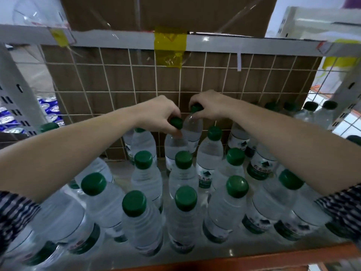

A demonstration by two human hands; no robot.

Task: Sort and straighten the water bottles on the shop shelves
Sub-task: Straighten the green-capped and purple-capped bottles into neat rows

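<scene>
Pinches the green cap (176, 122) of the left back-row bottle (172, 147) with the left hand (162, 114), fingers curled. Grips the top of the right back-row bottle (192, 130) with the right hand (209, 106). Stand side by side, rearmost, by the wire grid (117, 79), behind other upright bottles (183, 173).

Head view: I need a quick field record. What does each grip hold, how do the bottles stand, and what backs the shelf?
left hand grip: curled round the left cap of the left bottle
right hand grip: curled round the right cap of the right bottle
held bottles: side by side at the back
front bottles: green-capped, standing in loose rows, untouched
shelf: bare patch at back left
backing: wire grid, cardboard behind it
</scene>
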